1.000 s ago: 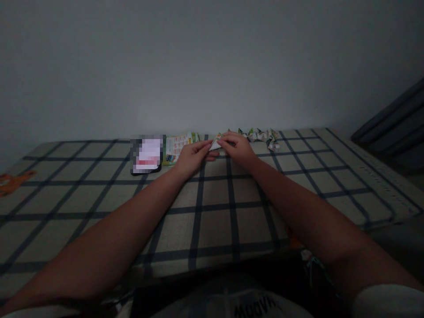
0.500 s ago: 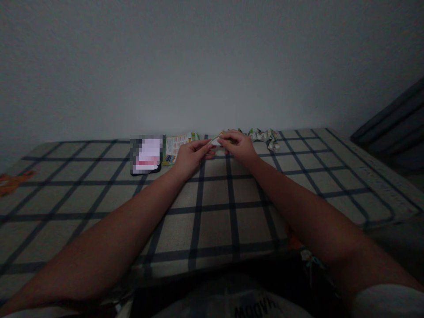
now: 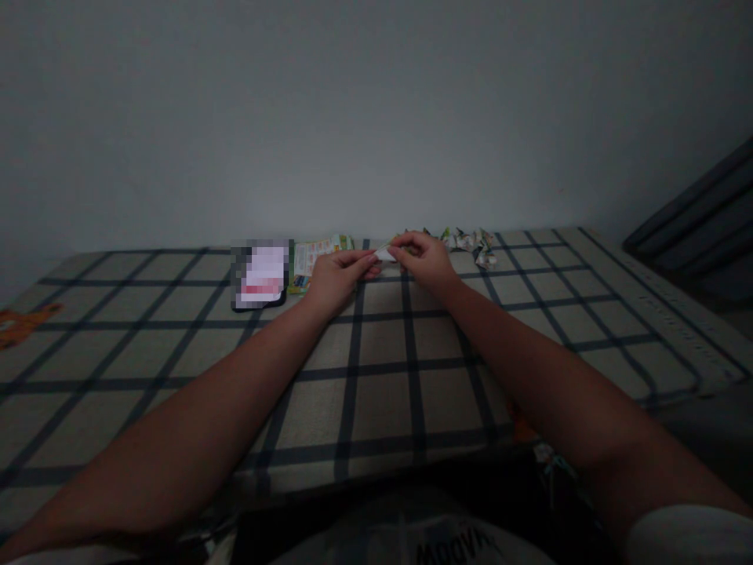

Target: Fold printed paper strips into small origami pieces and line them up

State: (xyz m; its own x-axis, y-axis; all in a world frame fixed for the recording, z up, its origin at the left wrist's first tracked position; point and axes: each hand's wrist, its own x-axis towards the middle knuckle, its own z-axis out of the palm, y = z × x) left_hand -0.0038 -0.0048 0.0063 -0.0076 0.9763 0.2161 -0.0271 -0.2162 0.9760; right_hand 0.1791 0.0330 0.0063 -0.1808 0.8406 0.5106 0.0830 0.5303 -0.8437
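Between my two hands is a small folded piece of paper (image 3: 385,254), whitish on the side that faces me. My left hand (image 3: 340,276) pinches its left end between thumb and fingers. At its other end, my right hand (image 3: 424,257) pinches it the same way. The paper is held just above the checked tablecloth (image 3: 382,337). Part of it is hidden behind my fingertips. Beyond my right hand lie several small folded paper pieces (image 3: 467,239) with printed colours, near the wall.
A phone (image 3: 262,275) with a blurred bright screen lies left of my hands. Beside it are printed green and white paper sheets (image 3: 309,259), partly behind my left hand. An orange patch (image 3: 27,323) shows at far left. A pale wall (image 3: 376,118) rises behind the table.
The folded paper has turned slightly between my fingers, showing more of its white side. Both hands stay almost in the same place.
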